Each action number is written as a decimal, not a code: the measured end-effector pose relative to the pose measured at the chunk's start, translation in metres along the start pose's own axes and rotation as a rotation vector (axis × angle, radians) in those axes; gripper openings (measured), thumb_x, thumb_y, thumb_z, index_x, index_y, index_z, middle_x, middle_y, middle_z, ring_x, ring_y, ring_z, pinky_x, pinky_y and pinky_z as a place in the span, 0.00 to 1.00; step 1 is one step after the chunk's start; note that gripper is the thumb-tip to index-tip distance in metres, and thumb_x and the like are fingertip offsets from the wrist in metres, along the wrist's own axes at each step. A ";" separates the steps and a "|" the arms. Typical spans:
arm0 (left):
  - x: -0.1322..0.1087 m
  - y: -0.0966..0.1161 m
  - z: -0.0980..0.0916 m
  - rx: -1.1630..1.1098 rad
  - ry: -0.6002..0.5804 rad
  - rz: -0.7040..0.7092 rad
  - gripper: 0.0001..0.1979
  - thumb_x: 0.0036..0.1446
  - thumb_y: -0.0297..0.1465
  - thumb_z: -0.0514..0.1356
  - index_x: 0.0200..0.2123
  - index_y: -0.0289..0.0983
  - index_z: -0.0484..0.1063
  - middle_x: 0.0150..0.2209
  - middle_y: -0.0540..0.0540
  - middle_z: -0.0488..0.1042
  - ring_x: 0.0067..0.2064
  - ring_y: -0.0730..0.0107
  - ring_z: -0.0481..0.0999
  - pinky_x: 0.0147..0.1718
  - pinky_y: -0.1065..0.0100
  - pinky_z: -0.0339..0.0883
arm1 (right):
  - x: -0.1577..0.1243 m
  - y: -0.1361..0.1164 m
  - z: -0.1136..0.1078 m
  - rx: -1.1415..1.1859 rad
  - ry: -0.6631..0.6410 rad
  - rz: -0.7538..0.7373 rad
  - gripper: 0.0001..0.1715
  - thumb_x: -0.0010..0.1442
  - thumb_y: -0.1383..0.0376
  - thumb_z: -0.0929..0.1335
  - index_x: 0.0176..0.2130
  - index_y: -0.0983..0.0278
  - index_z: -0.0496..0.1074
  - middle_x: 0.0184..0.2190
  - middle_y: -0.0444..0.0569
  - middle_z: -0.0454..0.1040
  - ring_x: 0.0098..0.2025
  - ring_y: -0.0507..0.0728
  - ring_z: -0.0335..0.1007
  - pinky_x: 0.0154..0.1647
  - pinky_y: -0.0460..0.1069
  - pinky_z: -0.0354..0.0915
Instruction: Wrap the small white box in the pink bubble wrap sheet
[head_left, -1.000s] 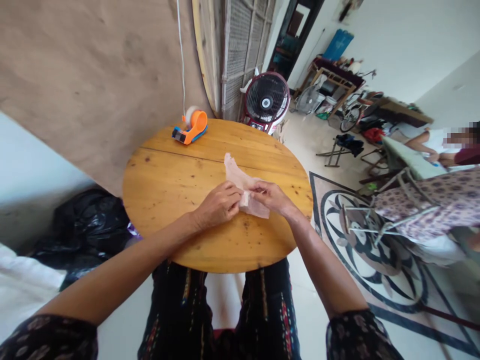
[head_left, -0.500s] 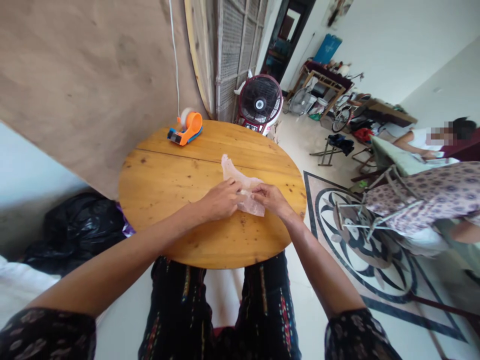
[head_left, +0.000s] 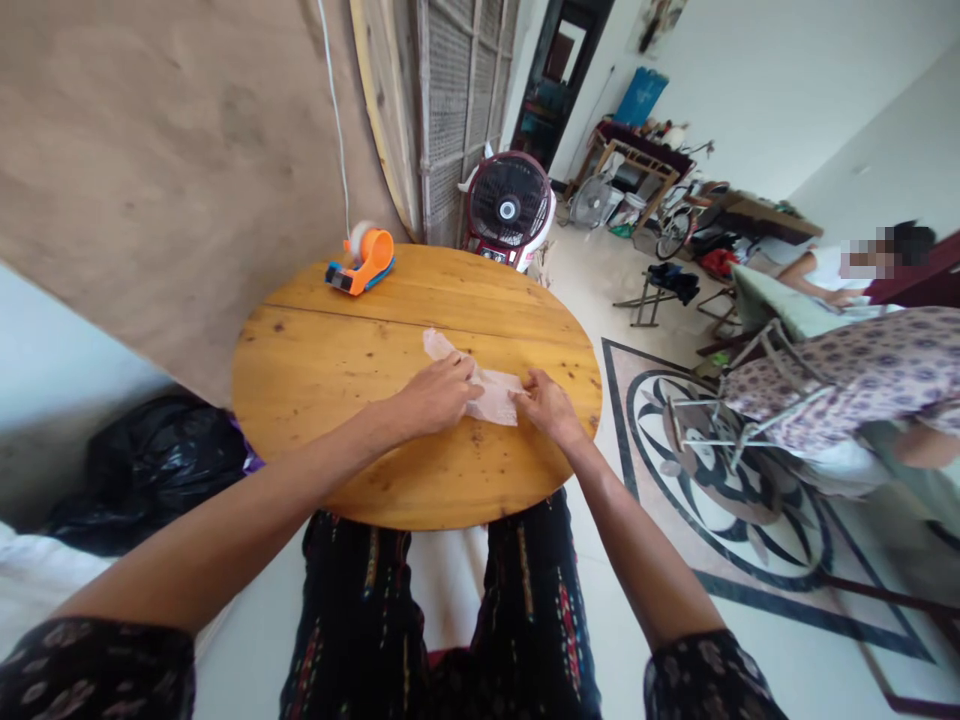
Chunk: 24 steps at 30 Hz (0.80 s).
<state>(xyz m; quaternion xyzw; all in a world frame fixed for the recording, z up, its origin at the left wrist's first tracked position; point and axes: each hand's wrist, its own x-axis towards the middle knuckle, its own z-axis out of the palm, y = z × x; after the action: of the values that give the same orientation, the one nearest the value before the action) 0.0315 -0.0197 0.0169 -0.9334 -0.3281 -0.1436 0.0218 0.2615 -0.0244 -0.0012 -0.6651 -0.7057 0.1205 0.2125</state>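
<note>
My left hand [head_left: 442, 392] curls over the sheet [head_left: 496, 400] (grip hidden), my right hand [head_left: 549, 406] pinches its edge, probably keeping it flat.

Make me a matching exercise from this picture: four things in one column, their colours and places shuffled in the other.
Things
1. tape dispenser
2. thin sheet
3. fan
4. plastic bag

Colours and places
A. dark red rim, past the far edge of the table
B. black, left of the table
C. orange and blue, on the table
D. pale pink, at the left hand and right hand

Pairs: 1-C, 2-D, 3-A, 4-B
</note>
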 end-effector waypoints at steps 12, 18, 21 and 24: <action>-0.001 -0.001 0.003 -0.023 0.025 0.012 0.14 0.53 0.23 0.56 0.40 0.37 0.78 0.39 0.38 0.69 0.46 0.54 0.66 0.45 0.57 0.61 | -0.012 -0.017 -0.004 -0.010 -0.155 0.055 0.26 0.58 0.55 0.67 0.52 0.68 0.68 0.29 0.52 0.76 0.30 0.58 0.73 0.31 0.50 0.64; 0.000 0.001 -0.002 -0.004 -0.020 -0.009 0.12 0.54 0.23 0.56 0.38 0.36 0.78 0.38 0.38 0.70 0.47 0.54 0.66 0.45 0.57 0.62 | -0.020 -0.007 0.016 0.305 -0.064 0.084 0.32 0.54 0.62 0.68 0.57 0.66 0.62 0.33 0.48 0.75 0.31 0.55 0.71 0.32 0.49 0.66; 0.001 0.000 -0.003 -0.018 -0.035 -0.001 0.13 0.54 0.22 0.55 0.39 0.36 0.78 0.41 0.38 0.71 0.48 0.54 0.67 0.48 0.57 0.62 | -0.025 -0.005 0.024 0.482 -0.010 0.066 0.34 0.54 0.63 0.68 0.59 0.65 0.60 0.32 0.45 0.73 0.31 0.54 0.70 0.34 0.49 0.66; 0.000 0.000 -0.004 -0.018 -0.045 -0.014 0.14 0.54 0.23 0.55 0.41 0.37 0.78 0.50 0.36 0.69 0.53 0.52 0.65 0.50 0.55 0.62 | -0.029 -0.007 0.028 0.626 0.051 0.041 0.33 0.54 0.63 0.68 0.57 0.65 0.59 0.30 0.43 0.71 0.30 0.53 0.68 0.33 0.49 0.66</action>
<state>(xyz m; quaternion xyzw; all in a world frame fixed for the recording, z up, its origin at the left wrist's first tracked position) 0.0308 -0.0203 0.0204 -0.9343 -0.3335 -0.1255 0.0049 0.2435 -0.0505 -0.0269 -0.5845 -0.6150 0.3194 0.4222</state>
